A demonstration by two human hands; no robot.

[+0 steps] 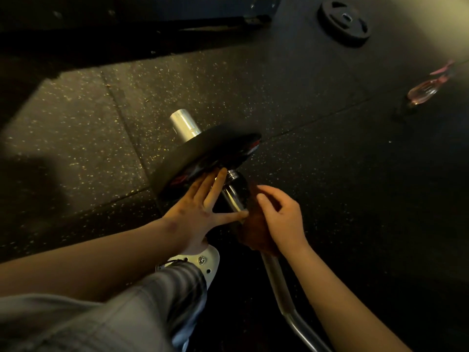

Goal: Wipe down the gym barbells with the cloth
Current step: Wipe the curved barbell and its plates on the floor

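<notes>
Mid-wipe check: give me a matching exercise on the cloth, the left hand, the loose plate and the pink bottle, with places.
1 cloth
2 left hand
3 loose plate
4 pink bottle

A lying on the floor, far right
B flat on the floor, top right
C around the bar, gripped by the right hand
D fingers straight against the loaded plate

Pairs: 1-C, 2-D, 3-B, 4-A

Ahead on my right, a round black weight plate (344, 21) lies flat on the dark speckled rubber floor (88, 118). Nearer, a clear pink plastic bottle (423, 92) lies on its side.
</notes>
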